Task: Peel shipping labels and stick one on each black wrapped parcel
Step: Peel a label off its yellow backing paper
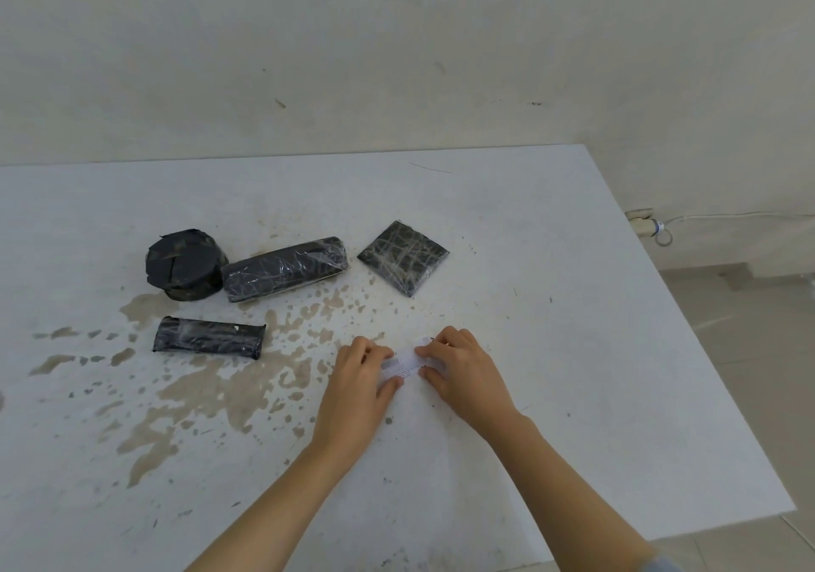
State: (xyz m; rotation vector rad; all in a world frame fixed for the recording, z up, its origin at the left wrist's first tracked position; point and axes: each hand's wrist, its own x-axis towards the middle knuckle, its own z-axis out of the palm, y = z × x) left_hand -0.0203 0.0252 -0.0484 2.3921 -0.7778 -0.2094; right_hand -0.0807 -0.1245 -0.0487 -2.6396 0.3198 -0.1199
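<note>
both hands, left hand and right hand, pinch a white label low over the table; four black parcels: round, long, square, small bar

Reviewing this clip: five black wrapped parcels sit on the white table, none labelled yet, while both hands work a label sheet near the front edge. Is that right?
Not quite: the head view shows four parcels, not five: a round parcel, a long parcel, a flat square parcel and a smaller parcel. None carries a label, and the left hand and right hand do hold the label sheet.

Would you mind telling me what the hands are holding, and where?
A white label, pinched at its left end by the left hand and its right end by the right hand.
</note>
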